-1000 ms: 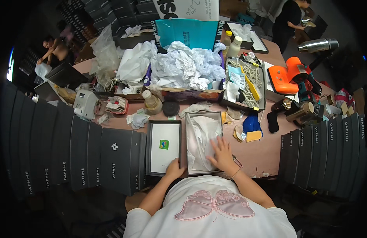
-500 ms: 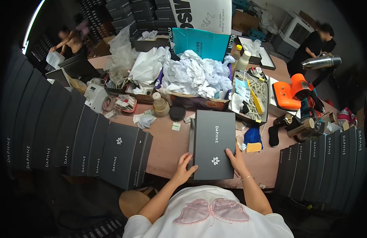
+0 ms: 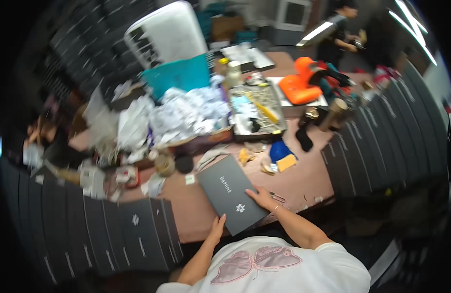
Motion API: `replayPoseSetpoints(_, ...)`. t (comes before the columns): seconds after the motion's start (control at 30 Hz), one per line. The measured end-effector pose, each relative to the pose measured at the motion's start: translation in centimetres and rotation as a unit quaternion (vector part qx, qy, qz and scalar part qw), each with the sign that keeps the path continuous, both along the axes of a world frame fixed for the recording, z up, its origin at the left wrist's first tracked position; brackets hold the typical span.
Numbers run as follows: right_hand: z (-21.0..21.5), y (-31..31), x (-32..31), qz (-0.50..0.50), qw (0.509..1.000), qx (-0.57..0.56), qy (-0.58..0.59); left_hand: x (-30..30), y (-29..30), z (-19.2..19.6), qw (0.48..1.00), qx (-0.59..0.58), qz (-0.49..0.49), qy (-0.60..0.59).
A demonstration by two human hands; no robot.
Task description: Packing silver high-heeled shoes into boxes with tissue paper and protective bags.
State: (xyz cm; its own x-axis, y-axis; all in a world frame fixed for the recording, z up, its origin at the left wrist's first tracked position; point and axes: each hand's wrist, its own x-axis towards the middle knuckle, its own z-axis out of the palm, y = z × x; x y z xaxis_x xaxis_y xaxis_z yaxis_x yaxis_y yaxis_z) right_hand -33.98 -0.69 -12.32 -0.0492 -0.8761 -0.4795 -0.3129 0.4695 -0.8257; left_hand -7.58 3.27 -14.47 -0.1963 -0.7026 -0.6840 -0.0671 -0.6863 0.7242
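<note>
A closed dark grey shoebox (image 3: 219, 188) with pale print on its lid sits tilted at the near edge of the pinkish table. My left hand (image 3: 216, 229) is closed on its near left corner, thumb up along the side. On the right edge my right hand (image 3: 262, 198) grips the box, its thumb lying over the lid. Just right of that hand, a small tool with pinkish loops (image 3: 278, 197) lies on the table. A greyish cloth strip (image 3: 212, 157) rests beyond the far end of the box.
Rows of dark shoeboxes stand at left (image 3: 118, 239) and right (image 3: 377, 141). Beyond are a heap of crumpled white paper (image 3: 186, 115), a tray of thin sticks (image 3: 258, 105), an orange device (image 3: 298, 88), a blue item (image 3: 281, 150) and a black pouch (image 3: 304, 140). Another person (image 3: 338, 36) stands behind.
The view has swung right and tilted. The shoebox has turned with its far end leftward, and my left hand has shifted to its near corner. My right hand stays on the right side.
</note>
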Motion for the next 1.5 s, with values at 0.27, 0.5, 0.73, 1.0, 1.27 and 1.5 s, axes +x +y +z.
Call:
replayPoseSetpoints(0.27,16.8,8.8,1.1,-0.060,0.959,-0.274,0.030,-1.7,-1.5,10.6,0.932,-0.037,-0.058,0.357)
replayPoseSetpoints(0.5,36.2,19.5,-6.5,-0.100,0.701,-0.577,0.407,-17.8,-4.1,31.5,0.772,-0.231,-0.251,0.537)
replayPoseSetpoints(0.73,55.1,26.9,-23.9,-0.253,0.587,-0.707,0.303,-35.2,2.6,52.1,0.653,-0.363,-0.385,0.541)
replayPoseSetpoints(1.0,56.8,29.5,-46.4,-0.365,0.723,-0.578,0.105,-43.3,10.0,51.2,0.652,-0.463,-0.519,0.304)
replayPoseSetpoints(1.27,49.8,27.9,-28.9,-0.297,0.574,-0.751,0.137,-25.8,12.5,45.2,0.553,-0.486,-0.573,0.360)
replayPoseSetpoints(1.5,19.5,13.2,-2.9,0.036,0.935,-0.339,-0.101,-14.5,19.0,43.2,0.462,-0.256,-0.401,0.748)
